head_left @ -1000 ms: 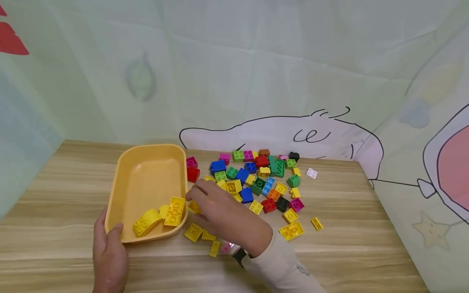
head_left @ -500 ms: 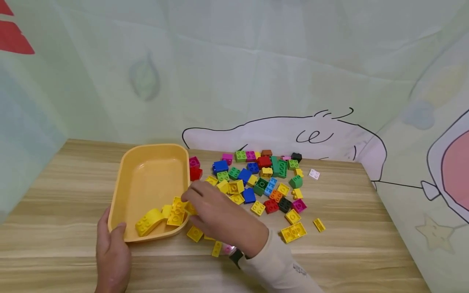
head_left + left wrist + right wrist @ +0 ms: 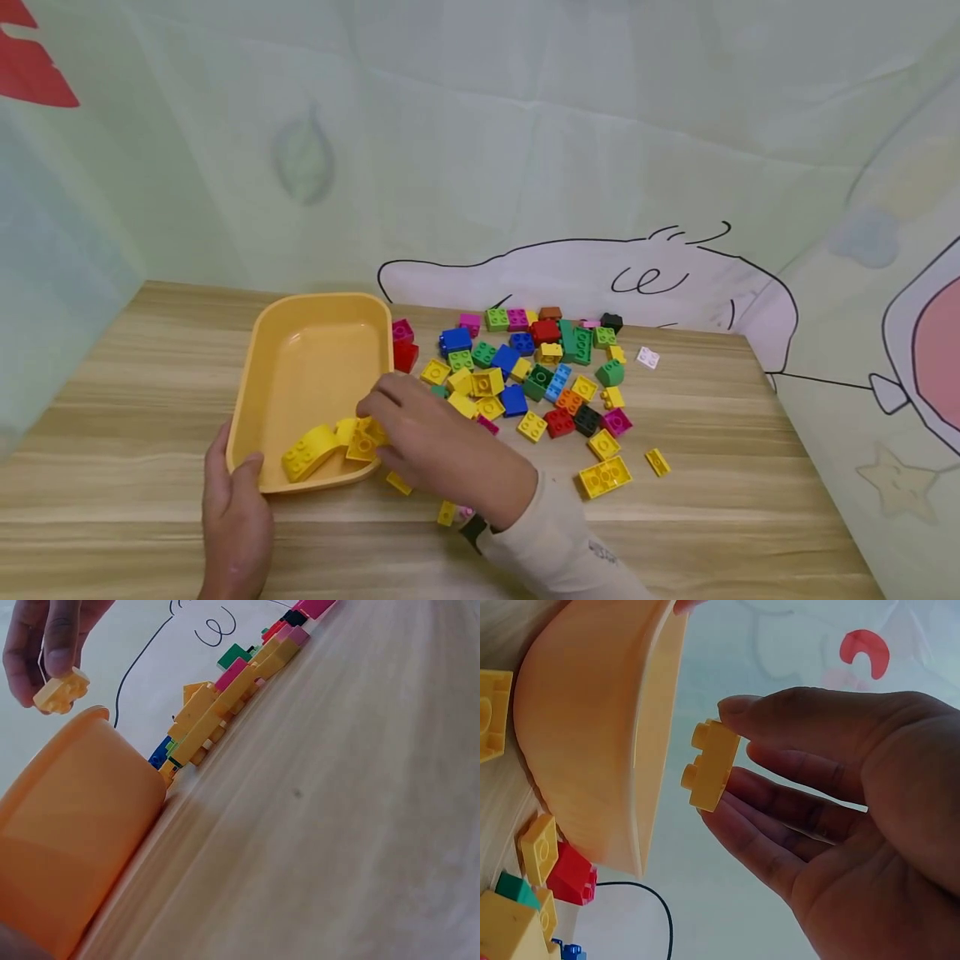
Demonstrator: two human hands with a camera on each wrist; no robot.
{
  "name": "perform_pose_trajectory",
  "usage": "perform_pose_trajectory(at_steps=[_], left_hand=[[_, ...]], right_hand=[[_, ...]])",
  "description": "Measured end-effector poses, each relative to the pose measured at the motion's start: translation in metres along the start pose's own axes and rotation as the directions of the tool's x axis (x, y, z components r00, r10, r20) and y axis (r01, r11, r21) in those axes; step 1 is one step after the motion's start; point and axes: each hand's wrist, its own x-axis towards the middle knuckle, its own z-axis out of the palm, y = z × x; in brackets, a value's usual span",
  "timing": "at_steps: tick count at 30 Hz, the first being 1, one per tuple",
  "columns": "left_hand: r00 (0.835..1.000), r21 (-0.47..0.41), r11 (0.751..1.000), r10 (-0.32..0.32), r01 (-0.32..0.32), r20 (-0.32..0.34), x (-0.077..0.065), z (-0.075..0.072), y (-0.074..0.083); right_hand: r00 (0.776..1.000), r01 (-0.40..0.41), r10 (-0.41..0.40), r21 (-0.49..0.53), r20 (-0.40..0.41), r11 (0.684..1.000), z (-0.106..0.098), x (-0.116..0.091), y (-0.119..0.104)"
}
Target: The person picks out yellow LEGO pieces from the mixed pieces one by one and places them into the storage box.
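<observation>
My left hand grips the near left corner of a yellow-orange plastic bin, thumb over the rim and fingers along the outer wall. Inside the bin, near its front, lie a few yellow building bricks, among them a curved one. Over the bin's right rim, my right hand pinches a small yellow building brick between thumb and fingertips. The right wrist view shows its studs facing the bin. From the left wrist view, the brick hangs just above the rim.
Building bricks in many colours, such as a blue one and a red one, lie spread to the right of the bin on the wooden table. A printed cloth hangs behind the table.
My right hand has picked up the yellow brick beside the bin and moved left with it, over the bin's right rim. The left hand keeps its grip on the bin.
</observation>
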Motion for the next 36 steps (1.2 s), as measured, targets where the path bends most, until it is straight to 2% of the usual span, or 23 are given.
perform_pose_trajectory(at_steps=[14,21,36], left_hand=[[1.000,-0.002,1.000,0.000,0.000,0.002,0.000,0.001,-0.001],[1.000,0.009,1.000,-0.012,0.012,-0.004,0.000,0.001,-0.002],[1.000,0.014,1.000,-0.022,0.023,-0.015,0.001,0.001,0.001]], right_hand=[[0.999,-0.018,0.019,-0.007,0.048,1.000,0.005,0.009,-0.011],[0.999,0.010,-0.009,-0.015,0.044,1.000,0.007,0.011,-0.014],[0.995,0.034,-0.030,-0.048,0.092,0.998,0.011,0.022,-0.021]])
